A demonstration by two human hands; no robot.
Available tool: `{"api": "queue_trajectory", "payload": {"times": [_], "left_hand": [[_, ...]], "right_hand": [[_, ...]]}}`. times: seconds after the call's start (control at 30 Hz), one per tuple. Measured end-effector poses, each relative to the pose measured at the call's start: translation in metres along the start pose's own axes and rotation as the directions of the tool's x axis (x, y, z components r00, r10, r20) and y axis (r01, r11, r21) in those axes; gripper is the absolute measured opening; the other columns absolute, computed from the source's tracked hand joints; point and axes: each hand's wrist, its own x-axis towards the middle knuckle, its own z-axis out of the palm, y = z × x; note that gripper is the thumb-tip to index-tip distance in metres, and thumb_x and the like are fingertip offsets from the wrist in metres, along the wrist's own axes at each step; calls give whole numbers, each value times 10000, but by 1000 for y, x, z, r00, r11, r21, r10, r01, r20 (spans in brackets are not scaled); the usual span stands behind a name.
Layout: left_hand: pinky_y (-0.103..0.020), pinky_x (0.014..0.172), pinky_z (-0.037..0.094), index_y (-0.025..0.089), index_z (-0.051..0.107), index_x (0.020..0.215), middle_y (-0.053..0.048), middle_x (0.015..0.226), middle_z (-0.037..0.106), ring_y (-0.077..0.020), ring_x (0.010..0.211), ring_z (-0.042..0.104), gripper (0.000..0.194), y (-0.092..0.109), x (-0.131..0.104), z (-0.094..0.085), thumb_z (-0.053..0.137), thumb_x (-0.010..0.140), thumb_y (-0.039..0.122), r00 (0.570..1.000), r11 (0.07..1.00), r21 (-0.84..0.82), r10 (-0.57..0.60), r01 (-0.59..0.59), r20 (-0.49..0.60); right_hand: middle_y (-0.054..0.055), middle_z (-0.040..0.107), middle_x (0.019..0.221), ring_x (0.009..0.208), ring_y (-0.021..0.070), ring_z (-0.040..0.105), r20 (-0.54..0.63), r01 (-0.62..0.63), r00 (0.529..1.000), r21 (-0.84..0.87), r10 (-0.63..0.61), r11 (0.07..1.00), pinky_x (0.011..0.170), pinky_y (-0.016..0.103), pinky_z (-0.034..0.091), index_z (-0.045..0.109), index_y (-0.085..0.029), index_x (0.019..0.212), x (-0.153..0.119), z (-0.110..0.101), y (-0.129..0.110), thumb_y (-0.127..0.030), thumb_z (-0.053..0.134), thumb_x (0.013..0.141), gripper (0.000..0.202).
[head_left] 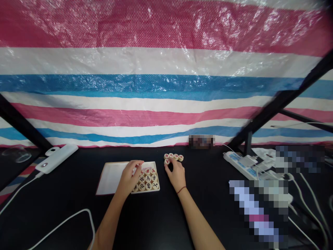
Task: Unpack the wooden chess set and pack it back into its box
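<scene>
Your right hand (177, 173) pinches a disc (167, 161), palm down; your left hand (130, 174) curls over the box (146, 191), grip indeterminate. Power strip (235, 161): toward the desk's (208, 205) right edge.

Left hand: fingers bent, the hand (130, 174) over the left part of the white box (145, 191); whether it grips anything is hidden
Box: round pieces (148, 178) in rows, characters red or black
Right hand: thumb and index finger of this hand (178, 174) at the nearest of five loose pieces (176, 156)
Counter: black (153, 225)
Right side: white power strip (236, 163), cables
Backdrop: striped sheet (156, 118)
</scene>
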Motion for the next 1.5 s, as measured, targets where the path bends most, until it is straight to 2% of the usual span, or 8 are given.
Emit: {"api": "queue_trajectory", "payload": {"times": [0.27,0.47,0.63,0.73,0.97,1.17,1.37,1.5], "left_hand": [[-316,806,491,224,657,996,-52,1021,679,-194,915,624,271,-4,2,-2,430,897,337,999,995,92,47,-45,-17],[-384,860,433,216,683,962,-67,932,702,-244,940,615,278,-13,3,0,421,905,293,996,886,455,93,-90,16],[-422,843,369,238,702,866,-55,1005,698,-285,1015,548,260,-8,-2,5,457,907,313,990,772,629,-1,-90,142],[-415,838,346,233,698,848,-58,995,696,-283,1013,526,272,-6,-4,6,447,910,320,988,771,632,-23,-81,154],[-419,837,324,237,675,860,-51,902,714,-274,948,536,236,-5,-5,7,457,893,321,989,810,583,-23,-67,146],[-409,862,342,261,656,982,-41,1090,692,-254,981,564,208,-7,-5,7,490,870,319,991,845,532,-25,-52,135],[-455,926,350,238,657,1015,-58,1046,697,-262,1017,589,221,-8,-2,6,528,841,282,996,880,473,-3,-40,88],[-429,955,400,231,668,1007,-59,1018,695,-238,1008,608,232,-1,-2,6,532,836,310,997,961,268,75,-72,-1]], "right_hand": [[81,666,907,882,230,603,-25,-4,1000,59,6,998,773,349,453,592,-176,1045,1,0,2,-291,498,857,239],[101,642,939,872,229,582,-156,60,987,198,-29,978,808,382,471,592,-164,1068,-6,-15,-18,-307,469,896,256],[36,609,823,730,153,587,106,135,976,399,-192,907,709,263,490,634,-210,1067,-17,-23,-52,-331,456,938,251],[21,596,789,708,143,589,188,130,957,400,-221,907,690,243,485,664,-224,1016,-20,-20,-59,-353,466,939,248],[15,610,768,671,141,587,183,114,964,364,-191,924,686,243,488,646,-205,1033,-21,-13,-54,-340,484,926,237],[32,612,816,726,148,611,125,141,971,387,-203,911,712,249,506,661,-209,982,-22,-13,-56,-292,499,907,197],[59,585,923,823,165,617,64,151,979,415,-195,897,755,270,523,657,-211,982,-22,-17,-58,-250,506,880,186],[78,611,1012,947,195,609,-32,270,958,421,-284,866,834,312,517,628,-212,1057,-22,-24,-65,-227,546,846,227]]}}
